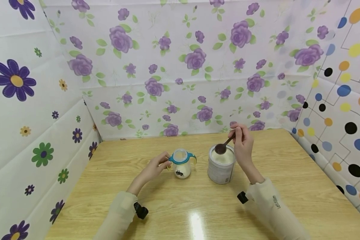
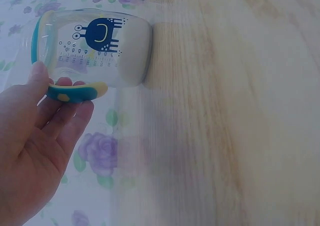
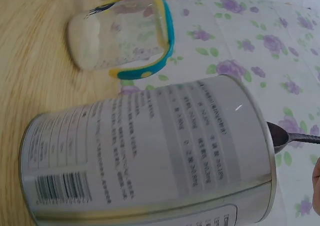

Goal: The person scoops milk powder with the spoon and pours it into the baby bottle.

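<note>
**Spoon over an open tin, cup steadied by its handle**

The right hand pinches the thin handle of a dark spoon between curled fingers, near the handle's far end. The spoon's bowl hangs just over the open mouth of a silver tin, at the rim side farthest from the person. The head view shows the tin filled close to the top with a pale, off-white powder; whether the spoon bowl carries any cannot be told. The tin stands upright on the wooden table, its wall covered in small print with a barcode low down, as the right wrist view shows.

The left hand grips the near handle of a small clear cup, with the thumb on top and the fingers curled under the teal and yellow handle. The cup stands upright on the table, just beside the tin on its left and apart from it. It has a teal rim, two side handles, a blue cartoon print and a measuring scale on its wall. A layer of the same pale powder lies in its bottom; the rest of the cup looks clear.

Flower-patterned sheets wall in the table.
</note>
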### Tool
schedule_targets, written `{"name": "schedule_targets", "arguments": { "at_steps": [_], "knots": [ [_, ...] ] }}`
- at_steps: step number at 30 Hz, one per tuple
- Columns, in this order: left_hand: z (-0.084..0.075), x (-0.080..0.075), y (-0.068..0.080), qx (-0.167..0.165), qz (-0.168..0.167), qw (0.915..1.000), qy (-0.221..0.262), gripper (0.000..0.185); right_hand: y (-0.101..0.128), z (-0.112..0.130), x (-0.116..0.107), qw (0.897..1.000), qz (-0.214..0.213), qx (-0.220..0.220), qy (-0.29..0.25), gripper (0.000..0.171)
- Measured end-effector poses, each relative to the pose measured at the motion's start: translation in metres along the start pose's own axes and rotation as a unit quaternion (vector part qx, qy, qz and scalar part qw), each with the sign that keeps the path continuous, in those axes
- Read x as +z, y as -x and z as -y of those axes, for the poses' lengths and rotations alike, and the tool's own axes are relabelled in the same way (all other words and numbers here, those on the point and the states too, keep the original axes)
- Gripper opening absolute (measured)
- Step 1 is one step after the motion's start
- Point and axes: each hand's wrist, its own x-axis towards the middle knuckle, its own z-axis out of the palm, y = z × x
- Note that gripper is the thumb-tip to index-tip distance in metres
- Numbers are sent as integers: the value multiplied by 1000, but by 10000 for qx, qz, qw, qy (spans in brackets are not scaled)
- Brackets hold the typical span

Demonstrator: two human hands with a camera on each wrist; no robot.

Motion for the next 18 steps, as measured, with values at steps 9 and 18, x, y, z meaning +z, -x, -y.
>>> {"name": "schedule_targets", "arguments": {
  "at_steps": [9,18],
  "knots": [
    [2,0,0,108,28,9999,-3,11,8,-22,-8,9675,1105,-2106,854,28],
    [4,0,-1,35,21,10000,67,12,10,-26,-19,9383,2075,-2557,1054,29]
  ]
}}
